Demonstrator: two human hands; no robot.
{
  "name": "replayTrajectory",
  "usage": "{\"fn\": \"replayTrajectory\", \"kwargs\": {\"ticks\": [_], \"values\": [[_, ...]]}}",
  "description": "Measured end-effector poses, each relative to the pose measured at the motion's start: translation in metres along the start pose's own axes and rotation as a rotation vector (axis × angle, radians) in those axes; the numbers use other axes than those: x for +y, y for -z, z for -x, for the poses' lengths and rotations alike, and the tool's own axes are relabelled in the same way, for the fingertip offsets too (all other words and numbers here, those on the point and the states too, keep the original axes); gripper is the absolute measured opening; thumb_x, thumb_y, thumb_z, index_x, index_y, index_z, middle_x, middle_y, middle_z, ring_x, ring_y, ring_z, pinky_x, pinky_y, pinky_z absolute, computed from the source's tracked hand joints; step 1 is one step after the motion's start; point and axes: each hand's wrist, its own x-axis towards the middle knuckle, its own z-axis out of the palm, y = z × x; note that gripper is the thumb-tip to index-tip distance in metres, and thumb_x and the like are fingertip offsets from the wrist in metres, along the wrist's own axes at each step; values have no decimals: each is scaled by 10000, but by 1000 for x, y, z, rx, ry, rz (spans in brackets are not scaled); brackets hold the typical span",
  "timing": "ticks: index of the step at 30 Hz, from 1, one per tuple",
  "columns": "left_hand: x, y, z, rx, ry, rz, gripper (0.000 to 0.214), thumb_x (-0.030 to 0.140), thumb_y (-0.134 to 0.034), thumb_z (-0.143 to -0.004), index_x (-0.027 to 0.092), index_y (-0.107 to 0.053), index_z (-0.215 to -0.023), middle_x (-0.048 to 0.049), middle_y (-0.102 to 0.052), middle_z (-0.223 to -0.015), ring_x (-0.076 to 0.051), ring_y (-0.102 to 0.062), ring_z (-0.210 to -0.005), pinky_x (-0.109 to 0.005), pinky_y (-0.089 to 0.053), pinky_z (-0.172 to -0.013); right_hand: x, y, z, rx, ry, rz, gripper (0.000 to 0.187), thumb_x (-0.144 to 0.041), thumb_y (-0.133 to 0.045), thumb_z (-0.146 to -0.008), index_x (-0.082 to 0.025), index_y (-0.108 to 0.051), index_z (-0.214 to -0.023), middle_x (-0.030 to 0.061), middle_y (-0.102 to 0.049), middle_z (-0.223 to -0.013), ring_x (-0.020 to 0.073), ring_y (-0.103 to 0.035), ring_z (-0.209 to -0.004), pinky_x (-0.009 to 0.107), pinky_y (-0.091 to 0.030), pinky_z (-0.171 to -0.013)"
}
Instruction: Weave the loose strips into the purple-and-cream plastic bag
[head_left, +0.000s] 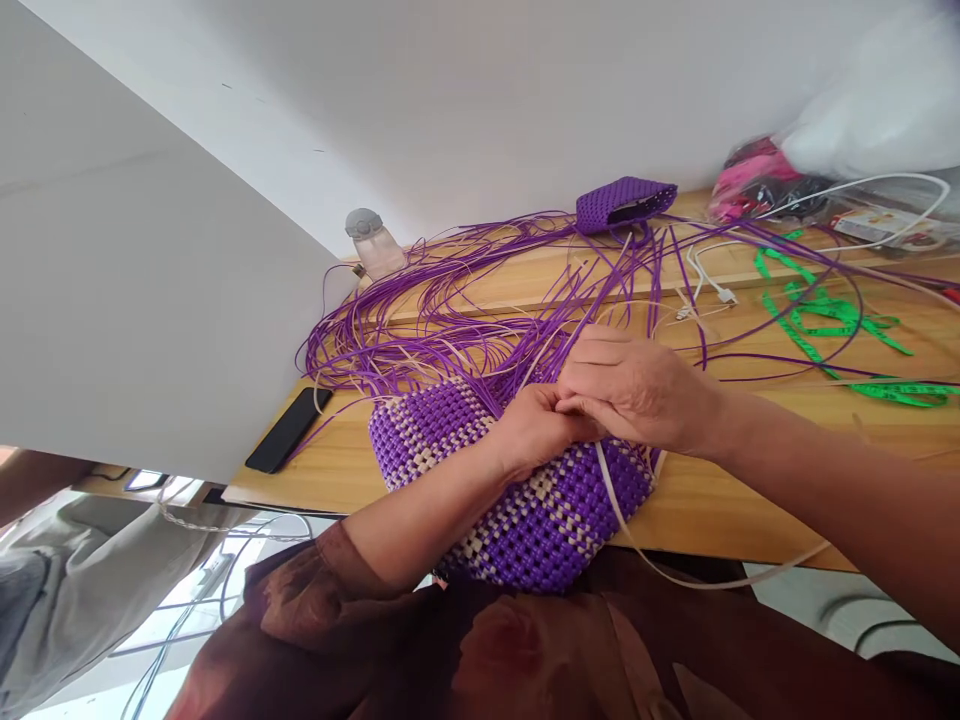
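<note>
A half-woven basket (pixel 450 500) of purple and cream plastic strips leans against the table's front edge, close to my body. Long loose strips (pixel 450 345) fan out from its upper edge across the table. My left hand (pixel 541 428) is closed at that upper edge, pinching the weave, though its fingertips are partly hidden. Right against it, my right hand (pixel 626 390) is closed with bent fingers among the strip ends. A cream strip (pixel 616 505) comes out below the two hands and curves off to the right. The exact grip points are covered by my fingers.
A smaller purple woven piece (pixel 626 203) lies at the back. Around it are a grey-capped bottle (pixel 375 242), a black phone (pixel 289 430), a green tape measure (pixel 825 315), a white cable (pixel 724 295) and plastic bags (pixel 757 180). Another person's arm (pixel 45 485) shows at left.
</note>
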Motion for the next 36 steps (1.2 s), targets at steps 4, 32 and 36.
{"fn": "replayTrajectory", "kwargs": {"ticks": [4, 32, 36], "values": [[-8, 2, -1, 16, -54, -33, 164, 175, -803, -575, 126, -684, -677, -2, -668, -728, -130, -558, -707, -297, -420, -759, 7, -6, -5, -16, -32, -69, 248, -189, -495, -938, -188, -599, -714, 57, -609, -737, 193, -513, -755, 332, -408, -743], [0, 9, 17, 97, 1, 122, 376, 202, -852, -569, 148, -700, -908, -8, -708, -691, -105, -592, -618, -264, -436, -700, -4, 22, 43, -181, -470, -181, 188, -306, -562, -916, -219, -727, -937, 61, -696, -885, 198, -630, -792, 326, -432, -731], [-3, 7, 16, 112, 8, 146, 327, 230, -862, -558, 135, -708, -830, -20, -713, -735, -113, -601, -652, -279, -450, -721, -21, 16, 49, -143, -508, -80, 213, -286, -501, -945, -200, -690, -895, 75, -680, -862, 222, -628, -792, 349, -420, -720]]}}
